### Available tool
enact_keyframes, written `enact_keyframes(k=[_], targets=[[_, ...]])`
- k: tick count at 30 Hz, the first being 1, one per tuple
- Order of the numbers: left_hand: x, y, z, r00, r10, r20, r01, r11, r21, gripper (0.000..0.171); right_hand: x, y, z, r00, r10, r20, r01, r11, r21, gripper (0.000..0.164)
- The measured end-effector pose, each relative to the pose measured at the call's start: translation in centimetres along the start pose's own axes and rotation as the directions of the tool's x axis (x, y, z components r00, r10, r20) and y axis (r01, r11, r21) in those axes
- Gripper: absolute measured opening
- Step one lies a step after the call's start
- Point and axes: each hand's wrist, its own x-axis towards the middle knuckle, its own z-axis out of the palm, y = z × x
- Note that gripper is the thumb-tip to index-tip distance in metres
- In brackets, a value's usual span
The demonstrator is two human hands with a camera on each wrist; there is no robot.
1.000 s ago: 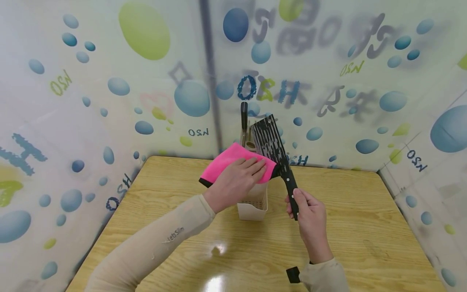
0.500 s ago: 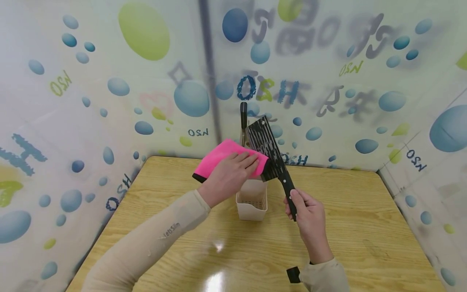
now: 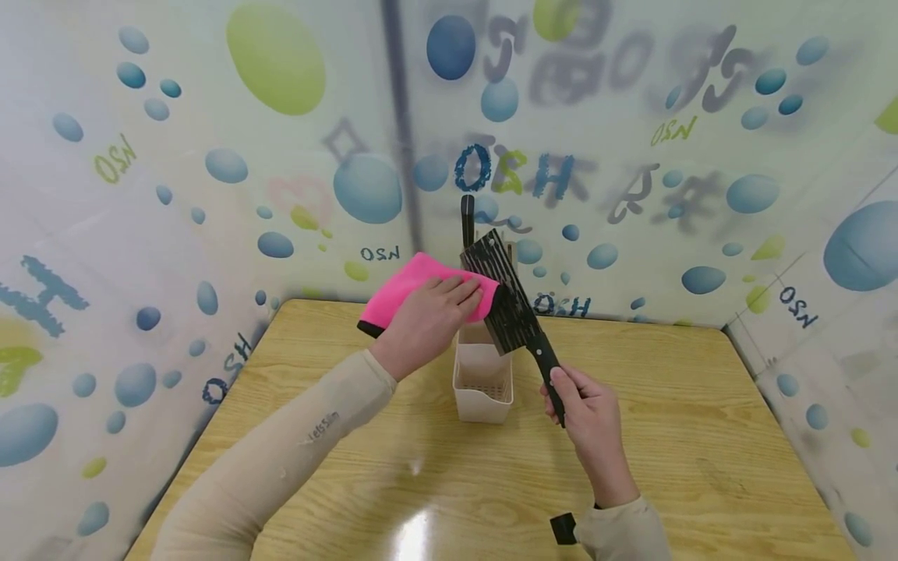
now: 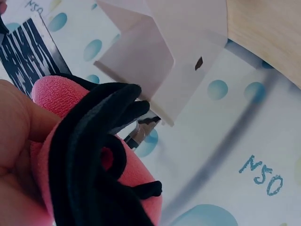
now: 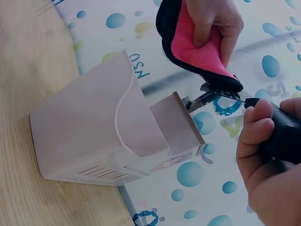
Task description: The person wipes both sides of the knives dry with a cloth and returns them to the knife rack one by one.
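My right hand (image 3: 589, 421) grips the black riveted handle of a cleaver (image 3: 510, 323), its dark, streaked blade slanting up and left. My left hand (image 3: 429, 318) holds a pink cloth (image 3: 400, 288) with black edging against the blade's left side. In the right wrist view the left thumb and fingers pinch the cloth (image 5: 193, 49), whose black edge meets the blade, seen nearly edge-on. The left wrist view shows the cloth's folded black edging (image 4: 84, 141) close up, with the streaked blade (image 4: 30, 52) beyond. The cloth hides part of the blade.
A pale utensil holder (image 3: 482, 405) with slots stands on the wooden table (image 3: 666, 436), just below the blade and cloth. Another black-handled utensil (image 3: 468, 222) stands upright at its back. A bubble-patterned sheet (image 3: 631, 156) encloses the table's back and sides.
My left hand has moved left and slightly up with the cloth. The cleaver's blade has tilted further left, while my right hand has barely shifted. More of the holder shows.
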Motion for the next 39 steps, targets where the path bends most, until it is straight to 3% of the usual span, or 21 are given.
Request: enact_keyframes(k=[10, 18, 28, 39], targets=[[0.1, -1.3, 0.3, 0.997, -0.078, 0.023, 0.079, 0.996, -0.037, 0.045, -0.1, 0.4, 0.3, 1.000, -0.007, 0.030, 0.007, 1.000, -0.016, 0.029], [0.0, -1.6, 0.4, 0.993, -0.114, -0.023, 0.114, 0.993, -0.037, 0.049, -0.3, -0.2, 0.6, 0.997, -0.011, 0.078, 0.011, 1.000, 0.003, 0.031], [0.2, -0.8, 0.1, 0.992, -0.094, -0.084, 0.093, 0.996, -0.014, 0.049, -0.5, -0.3, 1.0, 0.981, 0.025, 0.190, -0.038, 0.997, 0.065, 0.034], [0.3, 0.7, -0.1, 0.985, -0.016, -0.174, 0.025, 0.998, 0.051, 0.046, -0.4, -0.4, 1.4, 0.982, 0.042, 0.185, -0.053, 0.997, 0.052, 0.032]])
